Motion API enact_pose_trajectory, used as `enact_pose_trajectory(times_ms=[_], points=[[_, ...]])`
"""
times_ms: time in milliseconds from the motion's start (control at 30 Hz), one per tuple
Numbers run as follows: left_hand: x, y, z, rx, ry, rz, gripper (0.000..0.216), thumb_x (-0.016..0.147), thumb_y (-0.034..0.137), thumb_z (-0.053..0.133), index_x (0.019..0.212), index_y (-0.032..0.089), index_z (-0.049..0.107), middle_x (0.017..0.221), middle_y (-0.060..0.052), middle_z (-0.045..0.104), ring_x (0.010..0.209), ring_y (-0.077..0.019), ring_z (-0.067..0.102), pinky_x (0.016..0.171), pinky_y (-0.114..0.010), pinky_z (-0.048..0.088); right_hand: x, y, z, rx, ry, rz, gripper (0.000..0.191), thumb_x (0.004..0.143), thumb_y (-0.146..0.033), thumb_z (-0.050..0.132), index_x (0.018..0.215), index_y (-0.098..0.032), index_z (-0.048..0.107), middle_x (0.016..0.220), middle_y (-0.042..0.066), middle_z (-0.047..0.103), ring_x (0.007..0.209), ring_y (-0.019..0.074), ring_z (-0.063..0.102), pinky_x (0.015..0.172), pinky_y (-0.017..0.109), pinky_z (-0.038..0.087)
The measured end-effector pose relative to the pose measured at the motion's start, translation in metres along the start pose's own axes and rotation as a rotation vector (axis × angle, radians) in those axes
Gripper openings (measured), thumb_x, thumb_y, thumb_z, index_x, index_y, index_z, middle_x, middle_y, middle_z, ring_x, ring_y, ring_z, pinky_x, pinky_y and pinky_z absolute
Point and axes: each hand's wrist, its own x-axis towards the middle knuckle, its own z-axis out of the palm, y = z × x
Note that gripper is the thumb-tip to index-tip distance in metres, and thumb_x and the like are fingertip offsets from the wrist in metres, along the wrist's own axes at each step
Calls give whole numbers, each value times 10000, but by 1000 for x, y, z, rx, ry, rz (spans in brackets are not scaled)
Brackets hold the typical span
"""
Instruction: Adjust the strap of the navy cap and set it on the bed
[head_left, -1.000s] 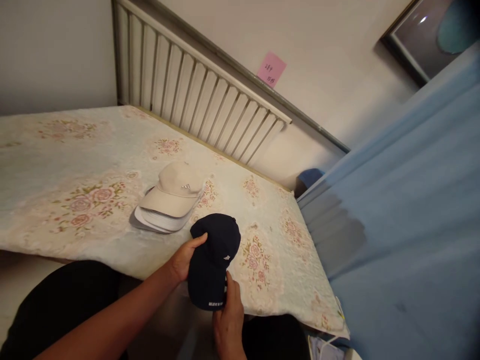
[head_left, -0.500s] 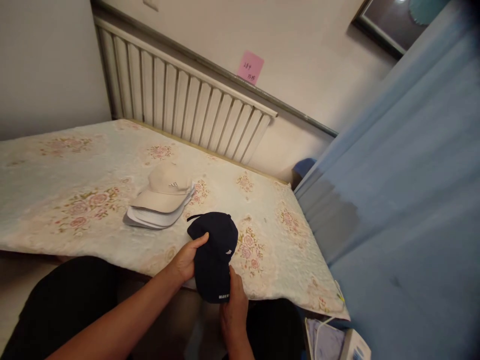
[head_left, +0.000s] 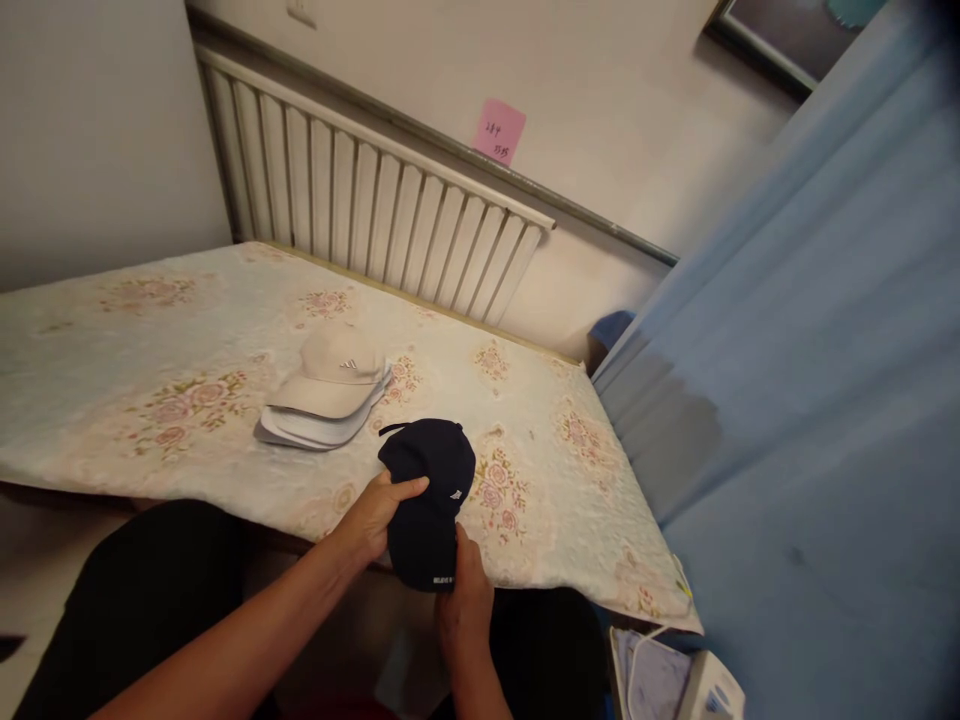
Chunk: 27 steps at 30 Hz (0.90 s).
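Note:
A dark navy baseball cap [head_left: 424,545] is held at the front edge of the bed, its brim pointing toward me and a small white logo on its crown. My left hand [head_left: 379,512] grips its left side, thumb lying over the crown. On the right edge of the brim, my right hand [head_left: 469,590] is closed, with its fingertips partly hidden under the cap. To the left on the bed rests a stack of caps, a beige baseball cap [head_left: 337,365] on top with white and grey brims [head_left: 300,432] showing beneath it.
The caps are on a floral bedspread [head_left: 442,365]. Behind the bed stands a white radiator [head_left: 367,190], with a pink note [head_left: 499,130] above it. A blue curtain [head_left: 810,400] hangs at right. A box with cloth [head_left: 652,675] sits low at the right front.
My left thumb has slid slightly further right across the navy cap. The cap and both hands have shifted up a little in view. The stack stays in place.

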Motion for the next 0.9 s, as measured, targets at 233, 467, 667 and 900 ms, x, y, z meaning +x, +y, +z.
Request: enact_pose_trajectory(times_ms=[233, 467, 667, 900], points=[[1, 4, -8, -48, 32, -42, 455, 696, 203, 755, 1107, 147, 568, 836, -109, 732, 682, -248, 697, 698, -416, 565, 11, -30, -45, 297, -330, -54, 669, 754, -99, 572, 1386, -250, 415, 1248, 85, 624, 1085, 244, 635, 885, 390, 545], [-1, 10, -8, -154, -20, -161, 362, 798, 373, 660, 1047, 113, 625, 818, -129, 736, 701, -257, 700, 714, -393, 556, 26, -51, -79, 213, -116, -112, 404, 877, -128, 438, 1245, -234, 567, 1209, 79, 651, 1127, 211, 613, 958, 399, 513], [-7, 11, -7, -79, 2, -269, 371, 780, 496, 641, 747, 127, 633, 664, -90, 704, 642, -208, 674, 626, -283, 534, 50, -90, -41, 140, -49, -672, 501, 881, -65, 354, 1366, -174, 414, 1344, 105, 549, 1322, 195, 431, 1095, 454, 379], [-16, 14, -13, 26, -30, -67, 373, 776, 465, 663, 975, 150, 659, 829, -78, 738, 739, -206, 691, 690, -286, 542, 85, -88, -30, -94, -104, -709, 467, 929, -267, 439, 1388, -190, 395, 1411, 89, 490, 1396, 233, 300, 1147, 528, 214]])
